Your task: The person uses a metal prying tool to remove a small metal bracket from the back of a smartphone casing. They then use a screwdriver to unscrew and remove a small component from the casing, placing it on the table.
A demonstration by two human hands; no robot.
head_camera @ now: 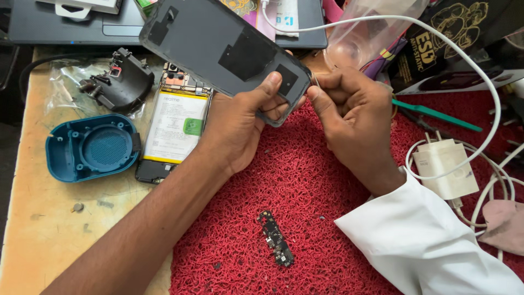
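Seen from above at a cluttered repair bench: left hand (240,123) gripping the lower corner of a dark grey plastic phone back cover (221,46), thumb pressed across its inner face beside the camera cut-out, cover held tilted above the red looped-fibre work mat (305,180). Right hand (349,109) closed in a pinch against the same corner, fingertips meeting at the cover's edge around something thin and pale, too small to identify; white sleeve (431,246) at the wrist.

Just left of the left hand, flat on the worn beige tabletop (38,218): an opened phone body with exposed white-and-yellow battery (174,125), partly under the raised cover. Beside it, a blue oval speaker shell with round grille (90,147), and behind that a black speaker core with loose wires (123,82) on clear plastic film.

On the mat, near the forearm and apart from both hands, a small black elongated circuit board (275,237). To the right, a white charger block (445,166) with white cable (469,60) looping over the bench, a green-handled tool (436,113), and a black anti-static bag (447,43). At the top edge, a dark closed laptop (71,24).
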